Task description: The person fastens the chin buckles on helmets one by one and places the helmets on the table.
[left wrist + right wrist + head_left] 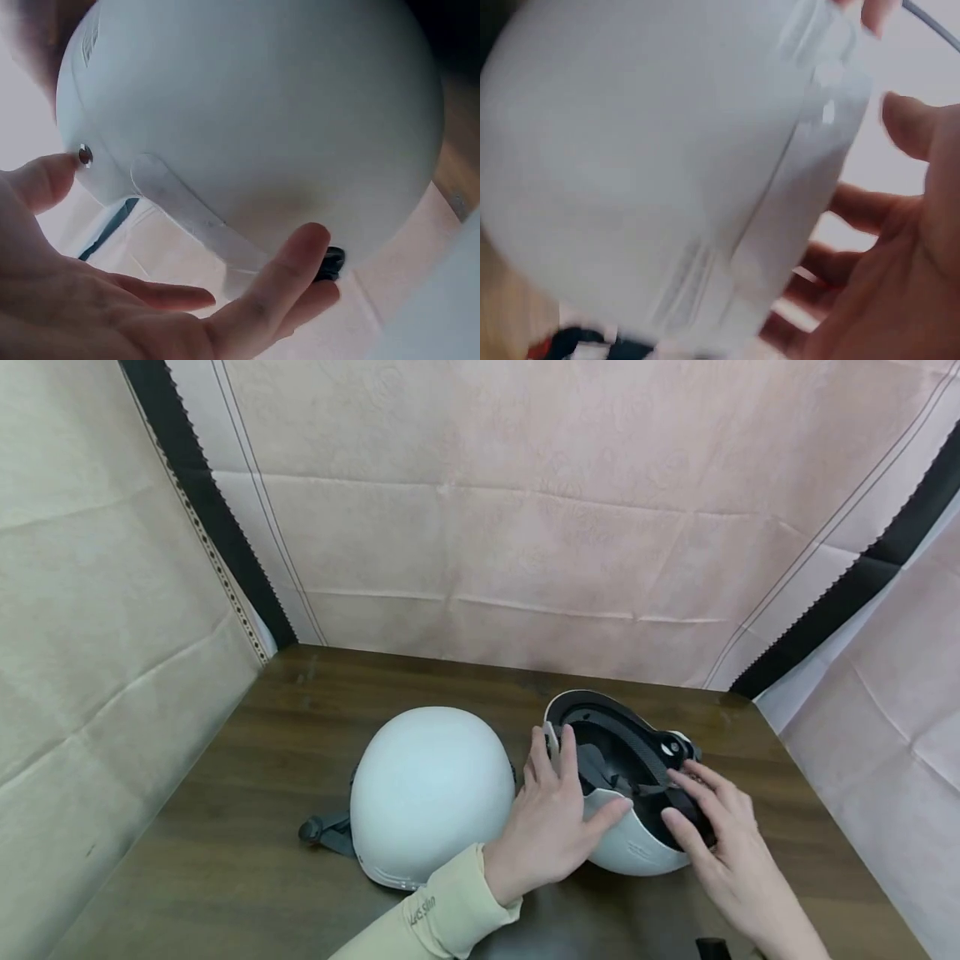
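Note:
A white helmet (633,852) lies upturned on the right, its black padded lining and straps facing up. My left hand (546,827) is at its left rim, with fingers extended and thumb spread. In the left wrist view, fingertips touch or nearly touch the white shell (300,112) near a black fitting. My right hand (727,843) is at the right rim, fingers loosely bent over the lining's edge. The right wrist view has the right hand (900,247) beside the shell's edge, partly blurred. Left of it, a second white helmet (431,793) sits dome up.
A dark strap end (326,832) sticks out left of the dome-up helmet onto the brown wooden table (300,752). Pale fabric walls (487,527) enclose the table at back and sides. A small black object (712,948) shows at the bottom edge.

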Available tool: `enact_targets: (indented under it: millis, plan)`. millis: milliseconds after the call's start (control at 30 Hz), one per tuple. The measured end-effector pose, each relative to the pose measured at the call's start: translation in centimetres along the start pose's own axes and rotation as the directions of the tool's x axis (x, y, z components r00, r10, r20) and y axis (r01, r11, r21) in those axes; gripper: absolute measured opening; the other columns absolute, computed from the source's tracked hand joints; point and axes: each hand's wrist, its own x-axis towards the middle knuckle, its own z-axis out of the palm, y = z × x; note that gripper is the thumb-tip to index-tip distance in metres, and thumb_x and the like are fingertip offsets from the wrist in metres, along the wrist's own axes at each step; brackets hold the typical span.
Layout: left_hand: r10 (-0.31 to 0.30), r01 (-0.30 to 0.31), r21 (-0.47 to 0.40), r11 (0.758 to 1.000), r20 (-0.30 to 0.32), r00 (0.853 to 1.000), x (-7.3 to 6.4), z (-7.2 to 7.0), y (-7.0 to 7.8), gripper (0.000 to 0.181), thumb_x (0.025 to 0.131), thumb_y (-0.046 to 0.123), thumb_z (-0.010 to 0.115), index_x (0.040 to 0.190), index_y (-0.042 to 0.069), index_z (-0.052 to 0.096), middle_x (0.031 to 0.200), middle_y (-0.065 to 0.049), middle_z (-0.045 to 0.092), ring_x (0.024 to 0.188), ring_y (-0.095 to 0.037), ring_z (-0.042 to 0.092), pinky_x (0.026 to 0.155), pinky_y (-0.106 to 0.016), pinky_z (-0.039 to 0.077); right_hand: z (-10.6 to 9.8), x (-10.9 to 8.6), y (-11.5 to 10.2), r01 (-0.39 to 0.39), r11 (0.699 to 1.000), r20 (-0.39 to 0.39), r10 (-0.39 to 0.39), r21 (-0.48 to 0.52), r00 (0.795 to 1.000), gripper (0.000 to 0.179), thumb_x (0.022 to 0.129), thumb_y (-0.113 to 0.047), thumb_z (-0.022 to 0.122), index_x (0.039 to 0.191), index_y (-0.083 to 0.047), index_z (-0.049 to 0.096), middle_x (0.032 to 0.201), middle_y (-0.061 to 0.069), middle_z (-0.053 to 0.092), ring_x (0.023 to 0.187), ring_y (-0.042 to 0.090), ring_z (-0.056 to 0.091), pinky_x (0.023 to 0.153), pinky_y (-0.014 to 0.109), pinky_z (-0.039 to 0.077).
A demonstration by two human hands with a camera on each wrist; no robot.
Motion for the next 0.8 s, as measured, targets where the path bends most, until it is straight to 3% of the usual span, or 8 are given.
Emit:
enact_targets:
  millis: [100, 167, 367, 433, 533, 667, 733, 800]
  plan:
    - [-0.016, 0.017, -0.028, 0.999, 0.008, 1.0, 0.0, -0.2, -0.3, 0.098, 0.089, 0.073, 0.041, 0.156, 0.007, 0.013, 0.159, -0.024, -0.005, 0.142, -0.047, 0.015, 0.108, -0.052, 0.031, -0.7, 0.2, 1.1, -0.035, 0.999, 0.004, 0.035, -0.021, 0.999, 0.048, 0.092, -0.015, 0.067, 0.136, -0.003, 0.053, 0.146, 0.022, 0.036, 0.127, 0.05, 0.027, 0.09, 0.07, 0.019]
    - [-0.025, 0.026, -0.046, 0.999, 0.013, 1.0, 0.0, -0.3, -0.5, 0.097, 0.089, 0.075, 0.039, 0.155, 0.007, 0.019, 0.159, -0.024, -0.005, 0.143, -0.046, 0.012, 0.109, -0.053, 0.028, -1.2, 0.3, 1.6, -0.057, 0.997, 0.022, 0.059, -0.044, 0.998, 0.049, 0.092, -0.018, 0.068, 0.136, 0.0, 0.052, 0.145, 0.024, 0.036, 0.127, 0.052, 0.027, 0.089, 0.072, 0.017]
    - [-0.003, 0.004, -0.028, 1.0, 0.004, 1.0, 0.2, -0.7, -0.8, 0.091, 0.09, 0.072, 0.041, 0.151, 0.004, 0.031, 0.158, -0.025, -0.003, 0.146, -0.04, -0.003, 0.113, -0.054, 0.018, -2.4, 0.7, 2.2, -0.155, 0.978, 0.128, 0.173, -0.141, 0.977, 0.057, 0.094, -0.033, 0.065, 0.139, -0.003, 0.048, 0.136, 0.021, 0.046, 0.117, 0.04, 0.041, 0.085, 0.057, 0.037]
    - [0.007, -0.007, -0.003, 1.0, 0.005, 1.0, 0.3, -0.7, -0.8, 0.088, 0.091, 0.066, 0.047, 0.15, 0.003, 0.031, 0.158, -0.026, -0.002, 0.145, -0.041, -0.003, 0.113, -0.054, 0.018, -2.8, 0.8, 2.3, -0.186, 0.969, 0.162, 0.213, -0.165, 0.964, 0.06, 0.094, -0.038, 0.064, 0.141, -0.005, 0.047, 0.135, 0.02, 0.045, 0.117, 0.04, 0.04, 0.084, 0.057, 0.038]
    - [0.002, -0.003, 0.033, 0.999, 0.023, 1.0, 0.3, -0.8, -0.7, 0.085, 0.091, 0.057, 0.056, 0.151, 0.003, 0.029, 0.158, -0.025, -0.005, 0.145, -0.042, -0.002, 0.113, -0.053, 0.02, -3.2, 0.9, 2.4, -0.219, 0.96, 0.213, 0.254, -0.173, 0.944, 0.064, 0.092, -0.042, 0.065, 0.142, -0.006, 0.047, 0.136, 0.021, 0.042, 0.122, 0.047, 0.035, 0.084, 0.068, 0.032]
    - [-0.011, 0.008, 0.069, 0.998, 0.046, 0.999, 0.4, -0.7, -0.5, 0.087, 0.089, 0.051, 0.063, 0.153, 0.005, 0.027, 0.159, -0.023, -0.009, 0.146, -0.041, -0.003, 0.113, -0.052, 0.019, -3.5, 1.0, 2.7, -0.242, 0.948, 0.265, 0.292, -0.208, 0.919, 0.069, 0.091, -0.048, 0.063, 0.145, -0.009, 0.045, 0.135, 0.022, 0.037, 0.118, 0.047, 0.04, 0.083, 0.067, 0.036]
    - [0.009, -0.014, 0.098, 0.995, 0.047, 0.999, 0.6, -0.7, -0.5, 0.086, 0.088, 0.048, 0.066, 0.152, 0.004, 0.029, 0.159, -0.023, -0.006, 0.146, -0.041, -0.002, 0.114, -0.052, 0.018, -3.6, 1.0, 3.0, -0.265, 0.941, 0.279, 0.319, -0.212, 0.906, 0.074, 0.092, -0.049, 0.062, 0.148, -0.007, 0.038, 0.136, 0.027, 0.031, 0.116, 0.049, 0.041, 0.083, 0.067, 0.037]
    - [0.047, -0.053, 0.14, 0.989, 0.048, 0.998, 0.8, -0.7, -0.5, 0.084, 0.087, 0.045, 0.068, 0.151, 0.003, 0.032, 0.159, -0.023, -0.004, 0.146, -0.04, -0.003, 0.114, -0.052, 0.016, -3.8, 1.0, 3.5, -0.313, 0.927, 0.305, 0.364, -0.206, 0.88, 0.083, 0.093, -0.051, 0.059, 0.153, -0.005, 0.025, 0.138, 0.033, 0.022, 0.115, 0.052, 0.039, 0.083, 0.068, 0.037]
